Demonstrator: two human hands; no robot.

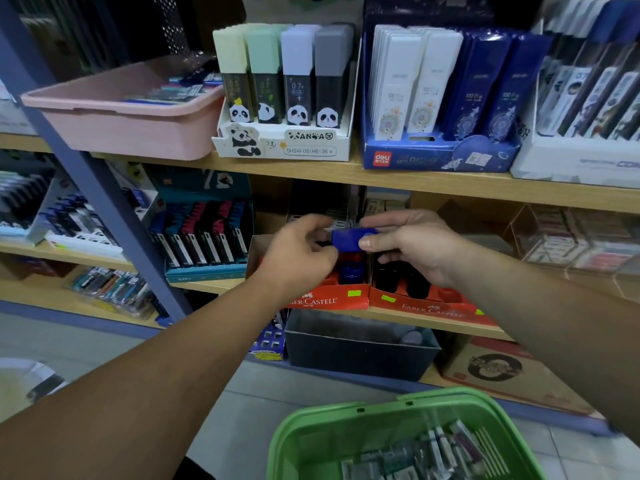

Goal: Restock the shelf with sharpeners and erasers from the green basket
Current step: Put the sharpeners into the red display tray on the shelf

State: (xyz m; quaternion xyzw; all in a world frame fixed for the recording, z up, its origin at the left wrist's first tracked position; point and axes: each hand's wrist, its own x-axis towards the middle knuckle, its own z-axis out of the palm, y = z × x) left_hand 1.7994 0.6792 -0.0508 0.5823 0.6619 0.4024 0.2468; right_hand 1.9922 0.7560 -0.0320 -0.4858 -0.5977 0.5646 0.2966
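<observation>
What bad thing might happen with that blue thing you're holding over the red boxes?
1. The right hand only pinches the blue sharpener in mid-air. It might slip and drop past the shelf, perhaps into the green basket.
2. The left hand is blurred and close over the red Faber-Castell box. It might knock over the sharpeners standing inside.

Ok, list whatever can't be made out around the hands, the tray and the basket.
Head view, the only one:
- Left hand: motion-blurred; whether it grips the blue item that the right hand pinches is unclear.
- Packs in the green basket: blurred, labels unreadable, cut by the bottom edge.
- Red tray: its slots partly hidden behind both hands.
</observation>
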